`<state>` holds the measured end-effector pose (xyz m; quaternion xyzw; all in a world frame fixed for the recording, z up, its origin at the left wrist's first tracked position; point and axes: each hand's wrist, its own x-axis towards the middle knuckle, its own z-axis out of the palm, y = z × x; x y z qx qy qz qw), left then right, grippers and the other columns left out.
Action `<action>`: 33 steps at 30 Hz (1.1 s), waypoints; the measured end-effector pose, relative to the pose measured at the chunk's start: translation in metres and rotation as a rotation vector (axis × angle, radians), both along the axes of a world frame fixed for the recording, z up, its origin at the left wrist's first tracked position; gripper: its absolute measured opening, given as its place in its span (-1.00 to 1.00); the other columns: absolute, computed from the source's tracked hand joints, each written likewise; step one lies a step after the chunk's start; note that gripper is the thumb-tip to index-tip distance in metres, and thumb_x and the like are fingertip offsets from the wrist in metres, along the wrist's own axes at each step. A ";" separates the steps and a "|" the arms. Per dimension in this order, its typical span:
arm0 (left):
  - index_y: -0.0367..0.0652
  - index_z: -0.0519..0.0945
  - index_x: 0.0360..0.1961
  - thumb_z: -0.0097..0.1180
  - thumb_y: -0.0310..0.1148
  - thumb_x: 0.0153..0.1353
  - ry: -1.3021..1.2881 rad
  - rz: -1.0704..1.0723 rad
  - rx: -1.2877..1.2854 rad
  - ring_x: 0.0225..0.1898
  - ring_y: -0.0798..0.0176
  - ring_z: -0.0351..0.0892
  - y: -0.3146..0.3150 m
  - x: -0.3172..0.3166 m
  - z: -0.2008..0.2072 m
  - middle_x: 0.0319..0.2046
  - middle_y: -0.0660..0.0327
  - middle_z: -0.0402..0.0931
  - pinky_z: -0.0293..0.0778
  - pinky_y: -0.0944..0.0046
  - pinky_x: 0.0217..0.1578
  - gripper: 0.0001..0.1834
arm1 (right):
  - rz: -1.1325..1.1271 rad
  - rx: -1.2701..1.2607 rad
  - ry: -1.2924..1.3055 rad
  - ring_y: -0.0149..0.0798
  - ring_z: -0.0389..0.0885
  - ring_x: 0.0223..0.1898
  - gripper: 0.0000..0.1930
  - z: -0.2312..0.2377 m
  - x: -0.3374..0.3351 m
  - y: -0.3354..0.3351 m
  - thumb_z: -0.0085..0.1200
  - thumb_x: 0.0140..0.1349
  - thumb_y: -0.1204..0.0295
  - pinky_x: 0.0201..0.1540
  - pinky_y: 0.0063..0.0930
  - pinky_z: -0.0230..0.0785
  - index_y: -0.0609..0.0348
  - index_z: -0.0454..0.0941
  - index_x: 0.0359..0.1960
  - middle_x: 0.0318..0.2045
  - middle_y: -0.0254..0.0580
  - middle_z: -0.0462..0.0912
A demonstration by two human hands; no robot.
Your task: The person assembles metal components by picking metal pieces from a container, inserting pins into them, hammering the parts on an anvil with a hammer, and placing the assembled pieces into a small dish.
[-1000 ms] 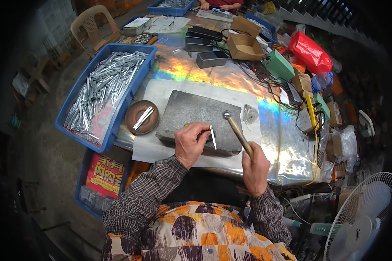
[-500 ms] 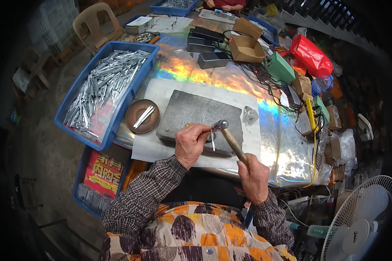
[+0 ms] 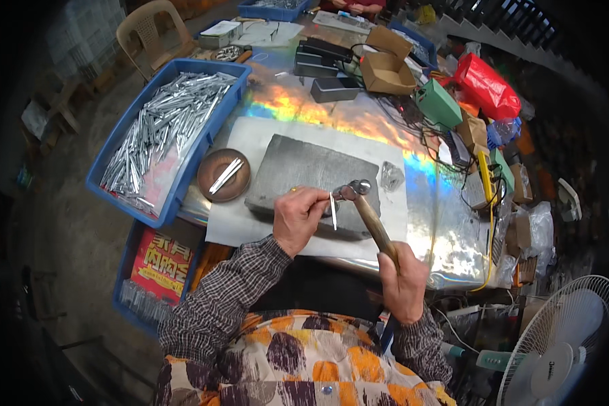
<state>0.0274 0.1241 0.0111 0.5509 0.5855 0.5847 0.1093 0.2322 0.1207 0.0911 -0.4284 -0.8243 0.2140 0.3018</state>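
Note:
Over the near side of a grey stone block (image 3: 304,166), my left hand (image 3: 296,220) pinches a thin, silvery metal strip (image 3: 333,215), its lower end pointing toward me. My right hand (image 3: 404,279) is wrapped round the wooden handle of a hammer (image 3: 375,223). The hammer's metal head is just right of the strip's upper end; whether they touch I cannot tell. A round brown wooden bowl (image 3: 206,184) left of the block holds several similar strips (image 3: 227,174). White paper (image 3: 240,227) lies under the block and bowl.
A blue tray (image 3: 171,193) heaped with metal strips stands at the left, above another blue bin (image 3: 123,277). Cardboard boxes (image 3: 388,74), cables and a red bag (image 3: 487,86) crowd the right. A fan (image 3: 555,358) stands at lower right. Another person's hands (image 3: 358,8) show at the far edge.
The hammer head has shifted right and slightly up, away from the strip's end. My right hand has moved a little to the right. The left hand still pinches the strip.

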 end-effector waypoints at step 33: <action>-0.31 0.54 -0.30 0.16 -0.48 0.16 -0.901 -0.220 -0.159 -0.42 0.36 0.56 -0.046 -0.023 0.008 -0.41 0.16 0.57 0.52 0.40 -0.36 -0.87 | -0.145 0.368 -0.176 -0.06 0.39 -0.23 -0.54 -0.070 -0.021 0.022 0.21 -0.02 0.49 -0.19 -0.23 0.27 0.22 0.45 -0.02 -0.28 -0.05 0.40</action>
